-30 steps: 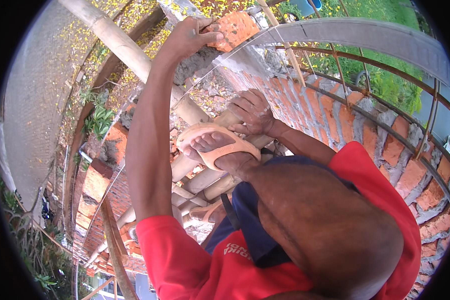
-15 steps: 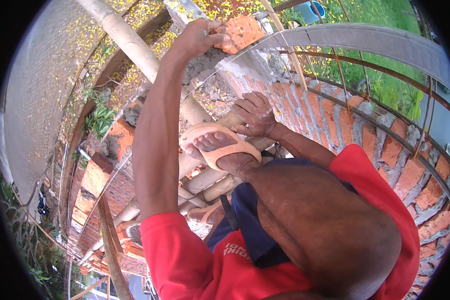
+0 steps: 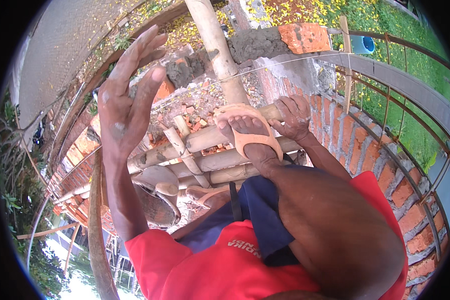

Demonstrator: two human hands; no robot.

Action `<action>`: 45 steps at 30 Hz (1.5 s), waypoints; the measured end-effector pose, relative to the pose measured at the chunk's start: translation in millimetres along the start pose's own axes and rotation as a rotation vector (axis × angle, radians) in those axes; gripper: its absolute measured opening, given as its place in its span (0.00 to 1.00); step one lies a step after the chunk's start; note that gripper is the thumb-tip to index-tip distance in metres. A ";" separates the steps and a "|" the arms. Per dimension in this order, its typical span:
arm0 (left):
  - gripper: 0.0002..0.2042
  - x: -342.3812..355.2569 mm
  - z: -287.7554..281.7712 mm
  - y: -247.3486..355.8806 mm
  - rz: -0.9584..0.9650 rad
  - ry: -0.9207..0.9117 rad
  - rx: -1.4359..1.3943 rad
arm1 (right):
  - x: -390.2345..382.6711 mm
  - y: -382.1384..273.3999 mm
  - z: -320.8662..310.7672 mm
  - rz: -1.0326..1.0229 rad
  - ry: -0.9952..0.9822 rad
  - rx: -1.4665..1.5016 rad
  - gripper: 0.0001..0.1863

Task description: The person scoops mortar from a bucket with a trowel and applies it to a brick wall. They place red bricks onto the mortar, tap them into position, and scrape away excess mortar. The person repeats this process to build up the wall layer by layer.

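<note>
Atop the wall, beyond the right foot (image 3: pixel 245 125), orange brick (image 3: pixel 305 38) lies beside grey mortar (image 3: pixel 257 44), long axis running left to right, far end slightly canted; left end meets the mortar, right end points toward an upright wooden stake (image 3: pixel 346 65) and blue bucket (image 3: pixel 362 45). Left hand (image 3: pixel 125 97) raised, well apart from brick: palm bare, fingers extended, thumb held away from them. Right hand (image 3: pixel 293 116) curled around the end of a bamboo pole (image 3: pixel 205 139), just beside the sandalled foot.
</note>
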State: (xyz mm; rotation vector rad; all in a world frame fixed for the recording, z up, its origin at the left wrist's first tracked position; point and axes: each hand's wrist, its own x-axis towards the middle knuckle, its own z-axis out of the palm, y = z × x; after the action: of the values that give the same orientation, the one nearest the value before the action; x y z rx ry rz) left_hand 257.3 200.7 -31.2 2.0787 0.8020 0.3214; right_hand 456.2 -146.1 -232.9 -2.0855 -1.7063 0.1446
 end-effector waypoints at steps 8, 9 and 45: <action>0.22 -209.5 -82.9 12.7 -0.451 -0.123 0.062 | -1.4 -3.6 3.1 -0.025 -0.024 -0.003 0.30; 0.22 -230.6 -84.1 9.8 -0.433 -0.134 0.126 | -1.4 -4.6 2.5 -0.026 -0.021 -0.009 0.30; 0.56 -568.9 -217.8 -226.0 -1.444 0.153 0.413 | -12.3 11.3 5.9 -0.058 -0.183 -0.099 0.23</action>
State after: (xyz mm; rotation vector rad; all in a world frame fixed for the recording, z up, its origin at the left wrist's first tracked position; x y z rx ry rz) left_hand -378.3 66.5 -47.0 1.2956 2.3082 -0.5278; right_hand 461.5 -157.9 -245.1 -2.1479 -1.9146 0.2445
